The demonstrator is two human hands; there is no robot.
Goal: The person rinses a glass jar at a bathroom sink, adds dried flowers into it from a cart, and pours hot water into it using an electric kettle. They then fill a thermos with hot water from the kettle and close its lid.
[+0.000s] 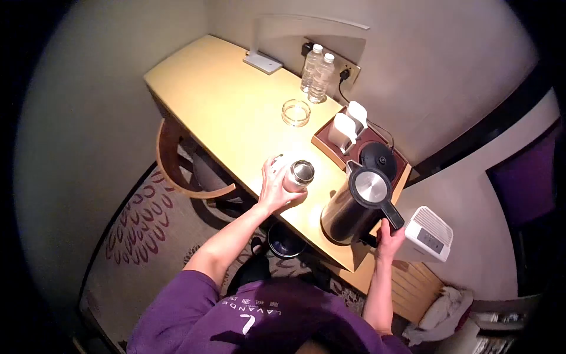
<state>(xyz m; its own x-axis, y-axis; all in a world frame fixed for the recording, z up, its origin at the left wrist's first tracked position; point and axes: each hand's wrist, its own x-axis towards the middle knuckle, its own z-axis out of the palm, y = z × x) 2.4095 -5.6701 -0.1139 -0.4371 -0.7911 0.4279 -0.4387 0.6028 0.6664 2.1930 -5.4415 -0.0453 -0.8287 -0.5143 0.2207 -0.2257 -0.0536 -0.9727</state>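
Observation:
My left hand point(275, 187) is wrapped around a pale thermos cup point(295, 182) with a shiny steel top, at the desk's front edge. Whether that top is a lid or an open mouth I cannot tell. On the right, my right hand point(389, 239) grips the black handle of a tall dark electric kettle point(345, 213). The kettle has a round steel lid, and its spout points up and to the left, toward the tray. Whether its bottom touches the desk is unclear. Behind it, a round black kettle base point(377, 154) lies in the tray.
On the yellow desk point(230, 88) are a glass ashtray point(296, 113), two water bottles point(322, 79) and a lamp point(263, 62). Two white mugs point(342, 133) stand in the brown tray point(322, 141). A chair point(168, 162), a bin point(285, 243) and a white device point(429, 233) are nearby.

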